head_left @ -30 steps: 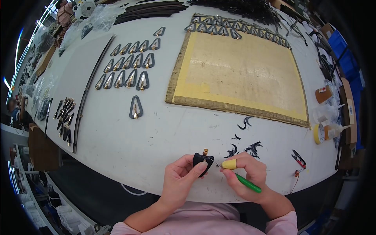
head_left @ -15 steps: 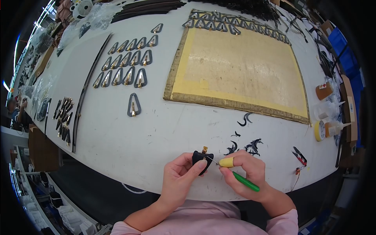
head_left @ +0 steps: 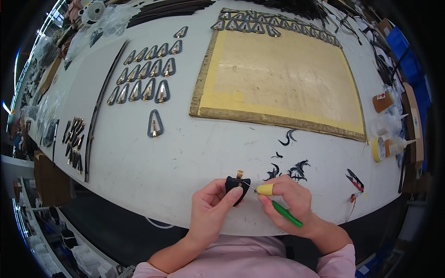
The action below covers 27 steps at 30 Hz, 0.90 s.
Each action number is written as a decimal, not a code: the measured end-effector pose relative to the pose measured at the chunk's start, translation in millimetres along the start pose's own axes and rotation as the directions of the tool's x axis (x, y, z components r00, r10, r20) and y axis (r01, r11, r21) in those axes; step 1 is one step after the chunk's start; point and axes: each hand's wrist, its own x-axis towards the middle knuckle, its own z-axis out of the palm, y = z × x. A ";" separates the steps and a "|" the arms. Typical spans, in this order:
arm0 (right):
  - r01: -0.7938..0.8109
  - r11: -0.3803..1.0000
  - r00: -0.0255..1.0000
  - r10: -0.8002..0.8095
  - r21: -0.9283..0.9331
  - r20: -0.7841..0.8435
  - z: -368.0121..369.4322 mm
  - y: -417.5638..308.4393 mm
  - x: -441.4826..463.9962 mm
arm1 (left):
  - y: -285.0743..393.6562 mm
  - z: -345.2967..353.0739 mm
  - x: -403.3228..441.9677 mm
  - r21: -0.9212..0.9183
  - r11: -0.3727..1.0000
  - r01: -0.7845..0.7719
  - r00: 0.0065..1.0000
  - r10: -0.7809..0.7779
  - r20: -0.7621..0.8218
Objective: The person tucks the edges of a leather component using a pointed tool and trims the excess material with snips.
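Observation:
Pinched between the thumb and fingers of my left hand [head_left: 208, 206] is a small dark leather piece [head_left: 235, 184], tapered at the bottom, with gold hardware [head_left: 239, 174] at its top. My right hand [head_left: 292, 199] grips a green-handled awl [head_left: 286, 214] like a pen, a yellow finger cover [head_left: 265, 189] on one fingertip. The awl's thin metal tip meets the upper right edge of the piece. Just beyond my hands, dark curled trimmings [head_left: 299, 170] lie on the white table [head_left: 185, 162]. Part of the piece is hidden behind my left thumb.
Triangular grey pieces with gold fittings [head_left: 155, 124] stand in rows at the left. A yellow-edged board [head_left: 282, 78] bears more along its far edge. Red-handled snips [head_left: 355, 180], a tape roll [head_left: 378, 149] and bottles [head_left: 395, 147] sit at the right. Small black-and-gold parts [head_left: 75, 141] lie far left.
The whole view has shifted slightly, so the table things appear a little further left and up. Both hands keep their grips, and the awl tip remains at the leather piece's edge.

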 end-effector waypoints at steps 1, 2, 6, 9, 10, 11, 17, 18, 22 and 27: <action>-0.002 1.000 1.000 0.002 -0.002 -0.003 0.5 0.3 -0.9 | -0.3 0.1 0.0 0.004 1.000 -0.001 1.000 0.001 -0.004; 0.004 1.000 1.000 -0.004 -0.018 -0.008 1.3 0.6 -1.2 | 0.4 0.9 0.2 0.004 1.000 -0.001 1.000 0.001 -0.002; -0.007 0.999 1.000 0.006 -0.035 -0.017 2.1 -1.5 -1.8 | 2.7 2.6 -0.2 0.022 1.000 0.019 0.999 -0.018 -0.029; -0.004 0.999 1.000 0.002 -0.045 -0.029 3.1 -0.7 -2.7 | 2.5 2.5 0.0 0.019 1.000 0.021 0.999 -0.020 -0.025; 0.000 0.999 1.000 -0.001 -0.046 -0.030 2.6 -0.6 -2.4 | 2.9 2.0 0.1 0.017 1.000 0.016 1.000 -0.015 -0.020; -0.026 1.000 1.000 0.026 0.001 -0.013 1.2 -0.2 -2.3 | 3.1 1.5 -0.5 0.016 1.000 0.011 1.000 -0.011 -0.021; -0.148 0.956 0.989 0.150 0.254 0.010 -3.9 6.5 -5.8 | 3.7 0.9 -0.3 0.003 1.000 0.029 0.999 -0.029 -0.027; -0.157 0.952 0.987 0.160 0.264 0.012 -3.7 6.6 -5.6 | 2.9 0.3 -0.4 -0.009 1.000 0.025 1.000 -0.025 -0.014; -0.103 0.979 0.995 0.098 0.174 0.035 -2.3 3.5 -2.8 | 1.7 -0.6 -0.2 -0.037 0.999 0.015 1.000 -0.015 0.008; -0.081 0.990 0.996 0.078 0.114 0.030 -1.9 2.3 -1.4 | 2.2 -0.2 -0.2 -0.052 0.999 0.014 1.000 -0.014 0.011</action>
